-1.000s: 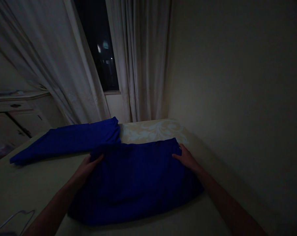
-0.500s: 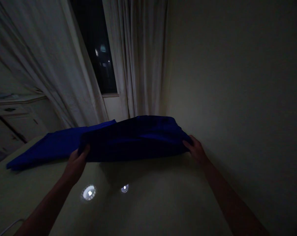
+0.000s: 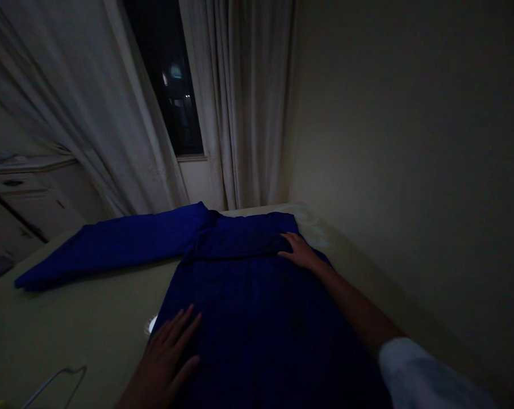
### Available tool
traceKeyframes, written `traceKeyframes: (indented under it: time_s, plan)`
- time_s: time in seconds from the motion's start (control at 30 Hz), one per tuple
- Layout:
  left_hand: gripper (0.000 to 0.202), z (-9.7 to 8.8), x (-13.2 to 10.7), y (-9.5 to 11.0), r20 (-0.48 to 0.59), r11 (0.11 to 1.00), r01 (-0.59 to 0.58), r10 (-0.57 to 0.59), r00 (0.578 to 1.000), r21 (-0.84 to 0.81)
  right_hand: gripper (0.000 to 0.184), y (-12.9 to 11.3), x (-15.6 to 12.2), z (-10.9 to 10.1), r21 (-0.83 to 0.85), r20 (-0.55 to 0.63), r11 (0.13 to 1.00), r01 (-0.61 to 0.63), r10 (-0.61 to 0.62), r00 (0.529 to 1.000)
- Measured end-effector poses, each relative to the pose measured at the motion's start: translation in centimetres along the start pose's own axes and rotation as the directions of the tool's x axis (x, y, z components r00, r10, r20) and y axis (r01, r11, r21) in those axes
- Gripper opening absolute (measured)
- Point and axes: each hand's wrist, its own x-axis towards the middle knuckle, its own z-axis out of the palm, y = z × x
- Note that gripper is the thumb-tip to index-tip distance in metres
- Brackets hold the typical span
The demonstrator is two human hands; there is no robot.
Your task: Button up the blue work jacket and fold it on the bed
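Note:
A dark blue garment (image 3: 257, 307) lies spread over the pale table-like surface, running from its far side toward me. One long folded section, which looks like a sleeve or leg (image 3: 120, 241), stretches out to the left. My left hand (image 3: 167, 352) rests with fingers spread on the garment's near left edge. Farther off, my right hand (image 3: 297, 250) lies open on its upper right part, just below a crosswise fold. Neither hand grips the cloth. Dim light hides the garment's finer details.
A thin bent wire, perhaps a hanger (image 3: 67, 372), lies at the lower left. Behind the surface hang pale curtains (image 3: 252, 113) beside a dark window (image 3: 171, 85). A cabinet (image 3: 26, 199) stands at the left, and a bare wall (image 3: 401, 142) rises on the right.
Both hands have let go of the raised cloth, which now lies flat toward me. My left hand has moved nearer; my right hand has shifted left onto the fabric.

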Motion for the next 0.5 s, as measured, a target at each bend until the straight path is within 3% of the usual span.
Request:
traceKeyframes:
  time_s: [0.07, 0.17, 0.27, 0.33, 0.4, 0.47, 0.5]
  plan:
    - [0.077, 2.0, -0.3, 0.7, 0.019, 0.987, -0.124, 0.123, 0.992, 0.100, 0.038, -0.7, 3.3, 1.8, -0.121, 0.106, 0.992, 0.035, -0.022, 0.994]
    - [0.090, 4.9, -2.9, 0.6, -0.016, 0.971, -0.159, 0.165, 0.986, 0.178, 0.014, -1.2, 6.5, 2.6, -0.197, 0.294, 0.977, 0.083, -0.022, 0.956]
    - [0.077, 5.1, -3.6, 1.1, 0.007, 0.983, -0.130, 0.130, 0.992, 0.132, 0.017, -2.6, 7.9, 2.4, -0.122, 0.371, 0.980, 0.160, -0.105, 0.923]
    - [0.050, 3.3, -1.3, 2.2, 0.078, 0.999, -0.022, 0.018, 0.997, 0.050, 0.015, -3.8, 8.4, 1.8, -0.068, 0.344, 0.975, 0.209, -0.174, 0.923]
    - [0.036, 0.8, 2.7, 3.5, 0.129, 0.993, 0.121, -0.120, 0.984, -0.002, 0.012, -4.5, 8.8, 0.5, -0.030, 0.272, 0.972, 0.235, -0.218, 0.937]
    - [0.033, -1.3, 7.4, 4.5, 0.131, 0.991, 0.129, -0.126, 0.983, -0.020, 0.015, -4.1, 9.2, -1.6, -0.016, 0.163, 0.974, 0.224, -0.219, 0.962]
    - [0.030, -2.0, 9.7, 4.8, 0.117, 0.992, 0.121, -0.117, 0.986, -0.022, 0.019, -3.4, 9.2, -2.7, 0.010, 0.029, 0.982, 0.188, -0.189, 0.982]
